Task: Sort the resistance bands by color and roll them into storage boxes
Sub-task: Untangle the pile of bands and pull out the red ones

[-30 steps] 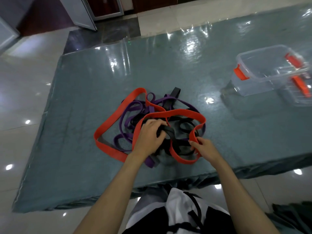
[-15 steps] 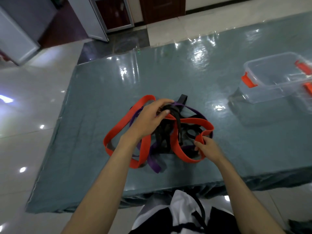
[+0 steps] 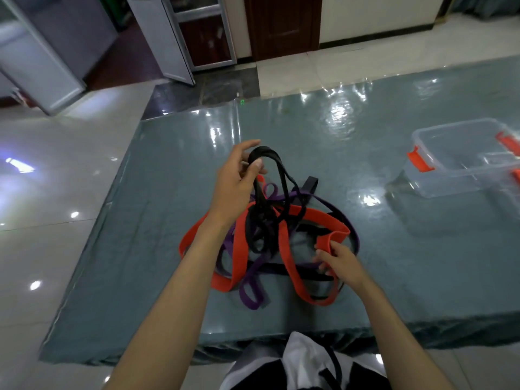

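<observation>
A tangle of resistance bands lies on the grey-green table (image 3: 168,192): wide orange bands (image 3: 320,218), purple bands (image 3: 251,294) and black bands (image 3: 284,178). My left hand (image 3: 239,178) is raised above the pile and pinches a loop of black band between thumb and fingers, lifting it out of the tangle. My right hand (image 3: 339,261) rests at the pile's right side and grips a fold of orange band. A clear storage box (image 3: 439,175) with orange latches stands open at the far right of the table.
A second clear box (image 3: 503,161) sits partly cut off beside the first at the right edge. The table's near edge is close to my body. Beyond the table are shiny floor tiles, a glass cabinet (image 3: 180,38) and a dark wooden door (image 3: 284,23).
My left hand has risen from the pile, pulling a black band loop upward. My right hand stayed on the orange band. The view has tilted up.
</observation>
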A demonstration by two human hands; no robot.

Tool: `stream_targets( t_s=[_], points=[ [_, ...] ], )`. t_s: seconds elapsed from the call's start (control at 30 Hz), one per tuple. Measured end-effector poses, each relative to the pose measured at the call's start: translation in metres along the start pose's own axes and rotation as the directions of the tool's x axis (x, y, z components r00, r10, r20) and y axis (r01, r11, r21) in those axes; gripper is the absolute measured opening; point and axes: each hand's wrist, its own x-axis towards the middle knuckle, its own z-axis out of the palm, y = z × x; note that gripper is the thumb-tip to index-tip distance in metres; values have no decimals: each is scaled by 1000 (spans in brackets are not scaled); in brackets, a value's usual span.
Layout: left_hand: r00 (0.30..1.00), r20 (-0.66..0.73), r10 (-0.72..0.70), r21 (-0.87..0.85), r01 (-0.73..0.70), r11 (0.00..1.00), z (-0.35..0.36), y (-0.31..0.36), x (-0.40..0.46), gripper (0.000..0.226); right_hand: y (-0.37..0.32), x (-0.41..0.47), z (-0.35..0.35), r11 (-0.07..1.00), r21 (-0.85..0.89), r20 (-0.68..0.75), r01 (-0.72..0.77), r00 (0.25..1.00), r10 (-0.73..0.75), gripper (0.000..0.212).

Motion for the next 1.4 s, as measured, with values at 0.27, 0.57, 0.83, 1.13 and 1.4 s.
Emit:
stream_targets(
  t_s=[0.27, 0.57, 0.83, 1.13, 1.4],
  points=[
    [993, -53, -106, 96, 111, 989, -25, -12, 5, 35, 7, 12, 2, 997, 77, -59, -30, 998, 35, 8],
    [981, 20, -195, 141, 190, 972, -27, -49, -26, 31, 0, 14, -1, 994, -26, -150, 106, 983, -109, 10],
    [954, -118, -274, 3, 277, 961, -30, -67, -38, 36, 10, 3, 42, 870, -489, 241, 62, 968, 66, 88],
    [960, -13, -278, 146, 277, 950, -37, -77, -52, 34, 10, 12, 57, 706, -705, 107, 66, 994, 14, 57],
    [921, -117, -372, -86, 364, 928, -33, -79, -62, 36, 9, 24, 16, 957, -273, -286, -92, 958, 10, 43]
  ],
)
